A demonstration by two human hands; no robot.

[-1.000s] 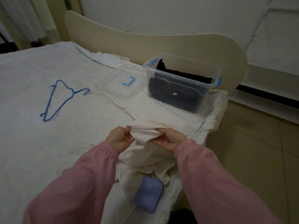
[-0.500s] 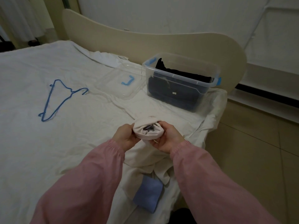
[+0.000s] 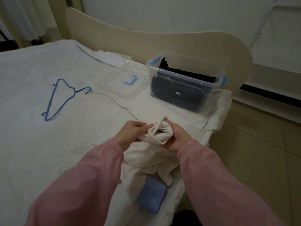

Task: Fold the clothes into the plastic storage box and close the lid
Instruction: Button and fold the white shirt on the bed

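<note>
A cream garment (image 3: 160, 136) lies bunched on the bed in front of me, its upper end rolled into a tube. My left hand (image 3: 130, 133) pinches the left side of that roll. My right hand (image 3: 176, 137) grips the right side, fingers tucked into the fabric. Behind them stands a clear plastic storage box (image 3: 184, 70) with blue latches, dark folded clothes inside. Its clear lid (image 3: 121, 82) with a blue handle lies flat on the bed to the box's left.
A blue wire hanger (image 3: 65, 98) lies on the white sheet at the left. A folded blue cloth (image 3: 152, 199) sits near the bed's front edge under the cream garment. The headboard (image 3: 162, 39) runs behind the box; tiled floor is on the right.
The cream garment's end went from a flat pinched fold to a rolled tube, and both hands shifted slightly rightward with it.
</note>
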